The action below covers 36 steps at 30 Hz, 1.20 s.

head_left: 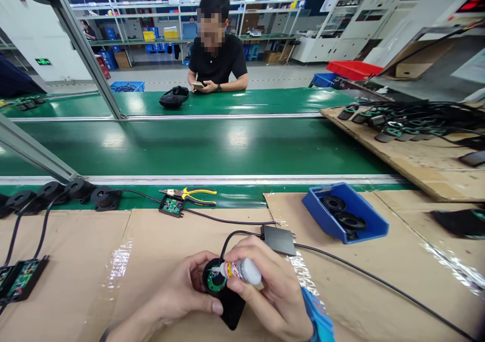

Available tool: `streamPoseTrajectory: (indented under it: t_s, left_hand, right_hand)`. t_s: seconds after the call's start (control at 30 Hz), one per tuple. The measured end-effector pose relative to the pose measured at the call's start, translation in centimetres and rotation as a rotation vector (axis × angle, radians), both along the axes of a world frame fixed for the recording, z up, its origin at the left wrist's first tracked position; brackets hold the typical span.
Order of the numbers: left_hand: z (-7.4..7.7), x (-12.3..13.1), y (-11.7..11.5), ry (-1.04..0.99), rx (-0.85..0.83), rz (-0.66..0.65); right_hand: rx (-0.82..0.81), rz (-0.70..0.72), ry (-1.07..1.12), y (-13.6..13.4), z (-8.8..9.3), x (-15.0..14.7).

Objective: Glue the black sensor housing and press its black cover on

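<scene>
My left hand (189, 286) is closed around a black round housing (232, 309) with a flat base, tilted so that its open end faces me. Inside it a green circuit board (215, 281) and thin wires show. Between the thumb and fingers of my right hand (271, 286) is a small white glue bottle (242, 270), its nozzle pointing into the housing's opening. A black cable runs from the housing to a flat black box (279, 240) just beyond my right hand. The nozzle's tip is too small to tell whether it touches the board.
Beyond my hands lie yellow-handled pliers (199, 197) and an opened box with a circuit board (171, 205). A blue bin (344, 213) holds black rings. More black housings (78, 189) line the left. Cabled parts lie on a cardboard-covered board (409, 155). A person (217, 54) sits across the green belt (212, 145).
</scene>
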<state>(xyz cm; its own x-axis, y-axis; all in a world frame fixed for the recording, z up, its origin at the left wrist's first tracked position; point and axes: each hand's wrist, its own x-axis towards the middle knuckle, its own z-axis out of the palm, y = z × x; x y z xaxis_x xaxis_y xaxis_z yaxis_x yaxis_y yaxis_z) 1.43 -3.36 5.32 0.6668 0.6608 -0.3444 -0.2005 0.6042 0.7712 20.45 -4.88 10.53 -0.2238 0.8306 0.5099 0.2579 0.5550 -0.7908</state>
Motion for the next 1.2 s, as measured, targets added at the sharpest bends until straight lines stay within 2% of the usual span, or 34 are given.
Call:
streamPoseTrajectory:
  t_s: [0.37, 0.93, 1.07, 1.2]
  left_hand:
    - [0.2, 0.2, 0.0, 0.026, -0.009, 0.013]
    - [-0.6, -0.2, 0.2, 0.047, 0.037, -0.009]
    - [-0.5, -0.5, 0.3, 0.161, 0.132, -0.012]
    - [-0.6, -0.9, 0.8, 0.479, 0.415, 0.080]
  right_hand:
    - [-0.034, 0.018, 0.040, -0.1, -0.1, 0.0]
    - [0.115, -0.016, -0.136, 0.2, 0.6, 0.4]
    - [0.094, -0.072, -0.031, 0.2, 1.0, 1.2]
    - [0.014, -0.251, 0.204, 1.4, 0.0, 2.8]
